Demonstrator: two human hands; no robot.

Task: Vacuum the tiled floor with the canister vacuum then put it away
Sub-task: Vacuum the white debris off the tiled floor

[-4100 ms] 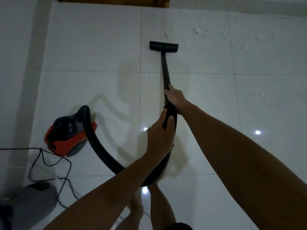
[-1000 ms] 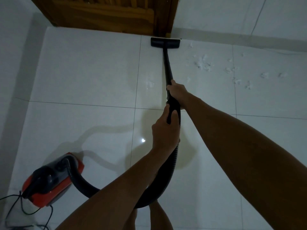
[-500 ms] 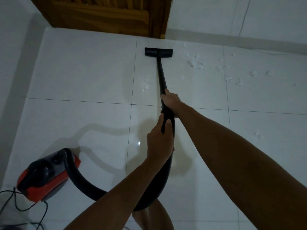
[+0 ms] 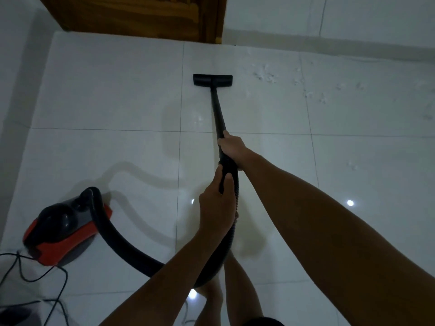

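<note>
The black vacuum wand [image 4: 217,111] slants away from me to its flat floor nozzle [image 4: 212,80], which lies on the white tiled floor [image 4: 113,97] short of the far wall. My right hand [image 4: 231,148] grips the wand higher up. Just below it, my left hand [image 4: 217,205] grips the handle where the ribbed black hose [image 4: 122,243] joins. That hose loops left to the red and black canister [image 4: 63,227] standing at the lower left.
White bits of debris [image 4: 266,75] lie scattered to the right of the nozzle along the far wall. A wooden door [image 4: 141,17] stands at the back. A black power cord [image 4: 42,276] trails at the bottom left beside a grey object [image 4: 11,316]. My bare legs [image 4: 235,290] show below.
The nozzle has been drawn back from the foot of the door toward me, over the small debris patch on the left tile. Both hands keep their hold.
</note>
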